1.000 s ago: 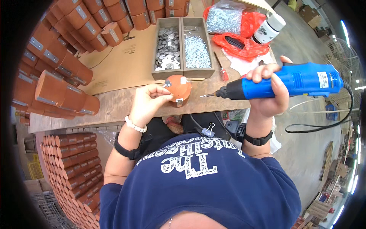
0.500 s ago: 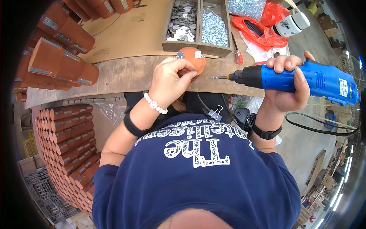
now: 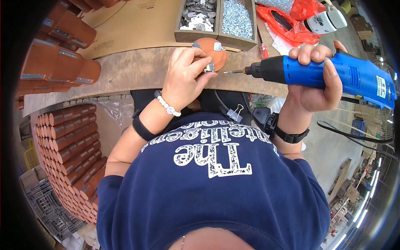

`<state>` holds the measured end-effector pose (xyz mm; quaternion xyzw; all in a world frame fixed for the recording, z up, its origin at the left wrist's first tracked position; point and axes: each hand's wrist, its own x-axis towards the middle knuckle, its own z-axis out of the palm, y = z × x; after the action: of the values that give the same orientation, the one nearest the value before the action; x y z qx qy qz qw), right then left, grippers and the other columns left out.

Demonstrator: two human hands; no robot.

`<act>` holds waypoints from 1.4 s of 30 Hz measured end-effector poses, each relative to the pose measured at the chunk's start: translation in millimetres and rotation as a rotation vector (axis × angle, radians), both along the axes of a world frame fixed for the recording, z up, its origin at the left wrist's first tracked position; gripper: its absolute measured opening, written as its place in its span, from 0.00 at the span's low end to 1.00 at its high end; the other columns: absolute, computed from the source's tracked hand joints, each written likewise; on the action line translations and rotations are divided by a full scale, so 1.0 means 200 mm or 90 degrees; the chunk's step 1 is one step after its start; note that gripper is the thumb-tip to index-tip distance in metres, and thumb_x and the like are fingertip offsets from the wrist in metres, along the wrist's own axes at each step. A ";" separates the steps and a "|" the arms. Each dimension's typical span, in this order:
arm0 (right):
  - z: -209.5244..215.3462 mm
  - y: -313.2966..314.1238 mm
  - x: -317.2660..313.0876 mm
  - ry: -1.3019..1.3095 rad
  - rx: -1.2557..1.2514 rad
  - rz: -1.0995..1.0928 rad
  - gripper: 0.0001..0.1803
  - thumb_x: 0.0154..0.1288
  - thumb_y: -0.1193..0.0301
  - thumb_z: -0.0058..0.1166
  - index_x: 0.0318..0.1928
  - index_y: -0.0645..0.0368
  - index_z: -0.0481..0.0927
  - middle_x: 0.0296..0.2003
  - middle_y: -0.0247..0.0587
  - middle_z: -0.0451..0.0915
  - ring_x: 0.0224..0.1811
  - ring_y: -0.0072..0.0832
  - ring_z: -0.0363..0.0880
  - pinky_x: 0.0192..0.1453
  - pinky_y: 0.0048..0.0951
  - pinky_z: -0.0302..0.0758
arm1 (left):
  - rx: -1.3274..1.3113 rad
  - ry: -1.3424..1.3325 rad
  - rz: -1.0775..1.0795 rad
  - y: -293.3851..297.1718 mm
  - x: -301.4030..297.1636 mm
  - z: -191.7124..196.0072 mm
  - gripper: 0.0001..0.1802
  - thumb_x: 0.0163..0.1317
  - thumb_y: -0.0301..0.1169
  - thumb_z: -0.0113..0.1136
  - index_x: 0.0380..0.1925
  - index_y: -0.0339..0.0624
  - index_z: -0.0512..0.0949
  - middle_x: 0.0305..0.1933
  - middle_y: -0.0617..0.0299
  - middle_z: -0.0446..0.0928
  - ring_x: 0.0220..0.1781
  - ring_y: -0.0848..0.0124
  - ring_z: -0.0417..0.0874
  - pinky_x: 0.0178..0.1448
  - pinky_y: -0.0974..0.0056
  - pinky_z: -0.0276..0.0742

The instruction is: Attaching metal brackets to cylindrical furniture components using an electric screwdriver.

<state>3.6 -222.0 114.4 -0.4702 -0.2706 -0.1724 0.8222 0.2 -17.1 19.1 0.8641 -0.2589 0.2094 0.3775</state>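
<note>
A round terracotta-coloured piece (image 3: 213,53) stands at the bench's near edge, with a small bent metal plate (image 3: 217,46) at its rim and another partly behind my fingers. My left hand (image 3: 185,75) pinches a similar small metal plate (image 3: 210,67) between thumb and fingers, at the near side of the round piece; I cannot tell whether it is fastened. In my right hand (image 3: 316,81) is a blue electric screwdriver (image 3: 348,79), held level. Its bit (image 3: 233,72) points left, a short gap from the pinched plate.
A wooden box (image 3: 216,35) holds grey plates and silver screws in two compartments. A red-handled screwdriver (image 3: 263,51), a red plastic bag (image 3: 287,29) and a white bottle (image 3: 327,21) lie to its right. Terracotta cylinders (image 3: 58,66) crowd the left, with more stacked (image 3: 73,150) below.
The electric screwdriver's bit has come closer to my left hand. A metal plate now shows between my left thumb and fingers. The bench has shifted slightly upward in view.
</note>
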 end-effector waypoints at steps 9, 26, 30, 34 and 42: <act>-0.04 0.09 0.03 -0.005 -0.003 0.025 0.26 0.51 0.72 0.39 0.52 0.63 0.54 0.30 0.45 0.70 0.29 0.35 0.70 0.37 0.42 0.68 | -0.031 -0.075 -0.007 0.02 0.00 -0.06 0.17 0.31 0.24 0.65 0.28 0.40 0.75 0.35 0.62 0.72 0.38 0.61 0.69 0.43 0.62 0.66; -0.04 0.22 0.02 -0.015 -0.130 -0.082 0.28 0.51 0.77 0.43 0.53 0.63 0.49 0.27 0.46 0.69 0.26 0.34 0.70 0.35 0.42 0.70 | -0.100 -0.021 -0.013 0.01 -0.03 -0.06 0.18 0.32 0.24 0.65 0.30 0.39 0.75 0.37 0.60 0.73 0.42 0.62 0.71 0.45 0.63 0.67; -0.03 0.23 0.03 -0.019 -0.144 -0.075 0.29 0.51 0.77 0.44 0.53 0.63 0.49 0.27 0.46 0.69 0.26 0.34 0.70 0.36 0.42 0.70 | -0.110 -0.039 -0.008 0.01 -0.02 -0.07 0.17 0.33 0.23 0.65 0.30 0.40 0.76 0.37 0.60 0.73 0.41 0.62 0.71 0.44 0.63 0.68; -0.03 0.24 0.03 -0.002 -0.149 -0.071 0.29 0.51 0.78 0.44 0.53 0.63 0.49 0.27 0.45 0.69 0.27 0.34 0.71 0.36 0.41 0.70 | -0.112 -0.045 -0.005 0.01 -0.02 -0.07 0.17 0.33 0.23 0.65 0.29 0.40 0.76 0.36 0.61 0.73 0.40 0.62 0.71 0.43 0.63 0.68; -0.04 0.25 0.03 -0.012 -0.174 -0.078 0.29 0.49 0.80 0.46 0.52 0.62 0.50 0.26 0.43 0.69 0.26 0.34 0.72 0.36 0.40 0.71 | -0.112 -0.046 -0.002 0.00 -0.02 -0.07 0.17 0.32 0.23 0.65 0.28 0.40 0.76 0.35 0.61 0.73 0.39 0.62 0.71 0.42 0.64 0.68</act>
<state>8.8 -171.8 106.7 -0.5919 -0.2704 -0.1881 0.7356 -3.7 -17.9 4.4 0.8189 -0.2546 0.2620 0.4426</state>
